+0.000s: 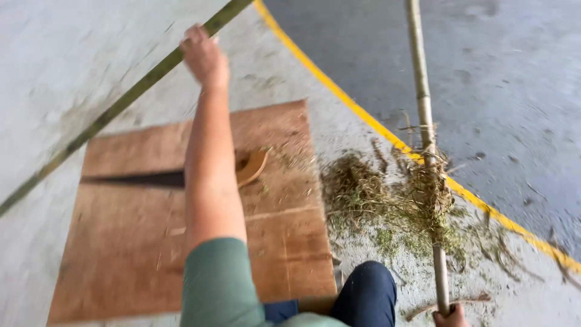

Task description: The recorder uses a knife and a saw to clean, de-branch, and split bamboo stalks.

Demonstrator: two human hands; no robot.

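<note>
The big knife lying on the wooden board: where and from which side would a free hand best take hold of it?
By the pale wooden handle, probably from the right, the side of the shavings pile. The knife lies flat on the board, its dark blade pointing left, and the handle end shows just right of the left hand's forearm. The left hand grips a green pole.

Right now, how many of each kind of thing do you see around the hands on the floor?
Bamboo poles: 2, a green one at the left hand, a tan one held in the right hand
Wooden boards: 1
Long blades with wooden handle: 1
Heaps of green shavings: 1
Yellow floor lines: 1
Total: 6
</note>
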